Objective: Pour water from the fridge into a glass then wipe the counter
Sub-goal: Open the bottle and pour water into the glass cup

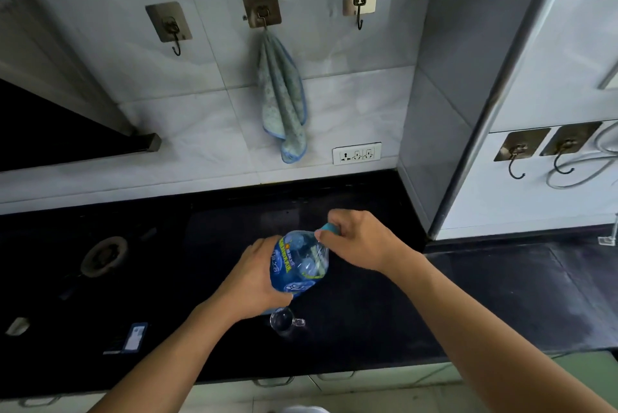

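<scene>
gripping bottle (299,265), right hand (359,242) on cap (329,228)

This is a home kitchen. A black stone counter (368,319) runs along a pale tiled wall (207,118), with a gas burner (104,255) set into it at nine o'clock. A cloth (284,101) hangs from a stick-on hook (261,8) at twelve o'clock, and a wall socket (356,153) sits just below. Drawer handles (274,381) line the cabinet front at six o'clock. More hooks (516,153) hang at three o'clock.
</scene>
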`<state>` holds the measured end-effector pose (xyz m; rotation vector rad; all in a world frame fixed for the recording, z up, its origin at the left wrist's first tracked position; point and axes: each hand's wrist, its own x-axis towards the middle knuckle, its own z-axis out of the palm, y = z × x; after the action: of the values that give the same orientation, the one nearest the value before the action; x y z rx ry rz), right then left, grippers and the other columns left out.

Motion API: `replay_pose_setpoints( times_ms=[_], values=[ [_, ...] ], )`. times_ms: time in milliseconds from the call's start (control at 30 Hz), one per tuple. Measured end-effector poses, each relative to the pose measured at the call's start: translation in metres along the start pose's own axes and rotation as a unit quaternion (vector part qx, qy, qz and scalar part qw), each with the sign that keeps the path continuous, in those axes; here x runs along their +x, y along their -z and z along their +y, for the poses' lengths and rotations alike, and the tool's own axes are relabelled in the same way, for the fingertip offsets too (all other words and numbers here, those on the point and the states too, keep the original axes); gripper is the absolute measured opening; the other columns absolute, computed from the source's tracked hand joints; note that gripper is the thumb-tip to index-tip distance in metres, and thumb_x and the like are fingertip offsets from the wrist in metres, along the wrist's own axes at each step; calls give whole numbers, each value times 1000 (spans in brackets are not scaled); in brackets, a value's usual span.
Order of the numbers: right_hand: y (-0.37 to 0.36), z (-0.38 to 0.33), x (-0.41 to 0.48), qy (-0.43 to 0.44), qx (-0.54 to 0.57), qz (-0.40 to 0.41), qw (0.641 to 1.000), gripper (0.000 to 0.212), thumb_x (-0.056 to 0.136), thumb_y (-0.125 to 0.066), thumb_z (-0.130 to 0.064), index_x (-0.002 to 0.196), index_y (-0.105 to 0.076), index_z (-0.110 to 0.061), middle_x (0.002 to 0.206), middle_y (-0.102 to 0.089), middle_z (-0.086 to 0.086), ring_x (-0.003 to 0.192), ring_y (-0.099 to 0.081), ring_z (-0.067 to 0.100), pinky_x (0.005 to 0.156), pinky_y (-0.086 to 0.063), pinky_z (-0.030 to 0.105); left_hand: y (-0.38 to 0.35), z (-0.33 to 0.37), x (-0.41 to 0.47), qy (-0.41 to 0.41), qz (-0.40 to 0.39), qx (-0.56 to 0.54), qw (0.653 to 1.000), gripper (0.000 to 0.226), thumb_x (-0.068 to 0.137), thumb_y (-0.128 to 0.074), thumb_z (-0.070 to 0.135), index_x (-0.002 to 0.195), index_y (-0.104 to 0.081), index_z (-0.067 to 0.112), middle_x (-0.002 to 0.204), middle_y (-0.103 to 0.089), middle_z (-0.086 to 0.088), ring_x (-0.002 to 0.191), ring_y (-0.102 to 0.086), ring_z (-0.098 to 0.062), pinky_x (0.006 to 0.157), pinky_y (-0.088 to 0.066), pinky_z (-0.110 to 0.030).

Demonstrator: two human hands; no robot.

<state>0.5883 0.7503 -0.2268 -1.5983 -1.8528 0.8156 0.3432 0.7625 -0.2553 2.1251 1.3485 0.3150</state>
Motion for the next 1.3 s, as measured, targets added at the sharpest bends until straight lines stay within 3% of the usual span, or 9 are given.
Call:
replay_pose_setpoints(
  times_ms=[133,300,467,533,700,833,900,1100,1300],
  values=[
    [3,-1,-4,213,-159,100,959,36,92,-51,-50,72,-37,-25,67,-41,-11,64,-40,10,57,-36,25,17,2,0,-16,-47,-18,999,90,52,-87,33,132,-46,45,123,-50,21,114,-54,1,98,-49,-26],
    [1,-21,10,-191,-15,43,981,47,92,-47,-47,62,-49,-10,66,-54,2,60,-51,21,55,-37,28,15,18,7,-21,22,94,995,89,55,-83,36,135,-44,31,120,-47,13,112,-46,-13,98,-47,-33],
    [7,-15,2,269,-201,202,920,42,93,-51,-44,63,-41,-16,59,-42,-3,55,-39,18,53,-30,30,30,18,5,-20,-85,-57,995,87,54,-90,18,125,-48,45,120,-57,21,106,-60,6,91,-51,-14],
    [13,-12,2,327,-212,194,900,37,93,-50,-37,64,-45,-14,60,-47,1,55,-42,22,53,-35,31,32,20,3,-18,-121,-62,991,84,55,-90,15,125,-51,40,118,-60,18,103,-64,3,89,-54,-18],
    [-1,-12,-2,-125,-146,73,979,51,96,-39,-49,61,-50,-13,63,-55,1,66,-58,27,63,-46,31,19,24,2,-28,-14,113,993,89,55,-82,33,134,-42,30,122,-43,14,114,-45,-9,97,-45,-24],
    [-2,1,-14,228,-167,183,942,51,95,-43,-52,62,-44,-13,57,-42,-4,51,-40,17,49,-32,30,28,24,0,-36,-65,28,997,87,52,-85,32,130,-46,40,119,-47,20,111,-52,2,95,-46,-16],
    [2,1,-13,281,-174,192,924,47,94,-44,-46,61,-43,-13,57,-40,-3,50,-38,19,48,-29,29,29,29,-2,-52,-84,27,995,83,54,-85,30,129,-49,38,118,-48,22,111,-52,6,93,-44,-9],
    [-10,-5,2,-141,-54,186,971,54,93,-45,-42,51,-38,-8,47,-46,1,49,-50,26,49,-30,29,1,40,7,-17,74,154,985,98,57,-85,31,141,-36,19,127,-45,5,115,-43,-17,96,-46,-28],
    [-17,1,-5,-241,139,124,952,56,93,-47,-53,51,-40,-16,47,-43,-4,46,-43,16,49,-34,27,-9,30,10,-14,83,148,985,95,56,-84,26,138,-38,20,127,-46,6,117,-43,-17,98,-47,-31]
  ],
)
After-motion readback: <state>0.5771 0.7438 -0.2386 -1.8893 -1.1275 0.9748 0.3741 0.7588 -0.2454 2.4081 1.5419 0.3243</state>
